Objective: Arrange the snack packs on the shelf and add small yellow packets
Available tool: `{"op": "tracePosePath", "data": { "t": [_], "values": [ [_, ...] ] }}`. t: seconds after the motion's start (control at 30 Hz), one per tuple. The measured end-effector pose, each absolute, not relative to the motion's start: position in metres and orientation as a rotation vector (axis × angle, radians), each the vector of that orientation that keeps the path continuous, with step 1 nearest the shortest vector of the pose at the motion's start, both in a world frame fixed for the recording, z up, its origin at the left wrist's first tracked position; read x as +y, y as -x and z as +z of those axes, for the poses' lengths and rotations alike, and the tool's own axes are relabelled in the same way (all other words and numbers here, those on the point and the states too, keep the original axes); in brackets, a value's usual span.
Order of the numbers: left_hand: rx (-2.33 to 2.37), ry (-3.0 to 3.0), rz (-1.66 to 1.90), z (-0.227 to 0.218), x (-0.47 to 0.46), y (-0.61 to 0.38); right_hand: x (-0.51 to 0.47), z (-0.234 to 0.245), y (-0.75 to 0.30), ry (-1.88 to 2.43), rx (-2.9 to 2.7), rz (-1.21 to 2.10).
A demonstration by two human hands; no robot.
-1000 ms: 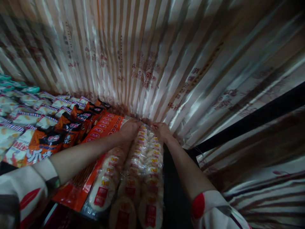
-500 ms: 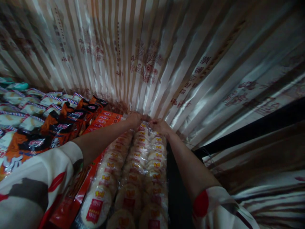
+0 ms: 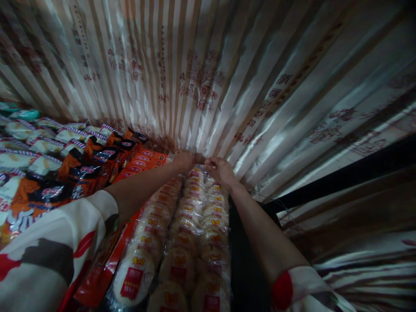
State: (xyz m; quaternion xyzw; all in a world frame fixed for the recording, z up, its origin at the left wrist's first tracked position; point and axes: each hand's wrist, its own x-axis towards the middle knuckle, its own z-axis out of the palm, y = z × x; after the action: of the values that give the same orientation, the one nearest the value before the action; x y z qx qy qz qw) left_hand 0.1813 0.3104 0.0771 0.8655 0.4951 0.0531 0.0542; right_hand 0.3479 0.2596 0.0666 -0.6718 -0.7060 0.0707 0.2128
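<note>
A long clear bag of round rice crackers (image 3: 182, 234) with red and yellow labels lies lengthwise in front of me, reaching back to the striped curtain. My left hand (image 3: 184, 161) and my right hand (image 3: 219, 170) both reach to the bag's far end, fingers curled and closed on its top edge. The two hands sit close together, a small gap between them. The bag's far edge is partly hidden under my fingers.
An orange-red flat packet (image 3: 139, 164) lies left of the cracker bag. Further left are rows of orange and black snack bags (image 3: 81, 171) and white, striped-edge bags (image 3: 39, 143). A shiny striped curtain (image 3: 208, 73) rises behind. A dark gap (image 3: 243, 260) runs along the bag's right.
Both hands have slid farther back and closer together at the bag's far end. The view has shifted forward and my left sleeve now fills more of the lower left.
</note>
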Motion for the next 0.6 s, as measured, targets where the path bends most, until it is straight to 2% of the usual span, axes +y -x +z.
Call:
{"op": "tracePosePath", "data": {
  "t": [0.2,0.4,0.6],
  "values": [
    [1.371,-2.666,0.213,0.067,0.314,-0.181,0.247,0.068,-0.350,1.700,-2.250,0.126],
    [1.385,-2.669,0.278,0.059,0.317,-0.185,0.245,0.076,-0.342,1.808,-2.305,0.308],
    [1.364,-2.643,0.199,0.069,0.315,-0.182,0.240,0.079,-0.332,1.954,-2.287,0.164]
  ]
}}
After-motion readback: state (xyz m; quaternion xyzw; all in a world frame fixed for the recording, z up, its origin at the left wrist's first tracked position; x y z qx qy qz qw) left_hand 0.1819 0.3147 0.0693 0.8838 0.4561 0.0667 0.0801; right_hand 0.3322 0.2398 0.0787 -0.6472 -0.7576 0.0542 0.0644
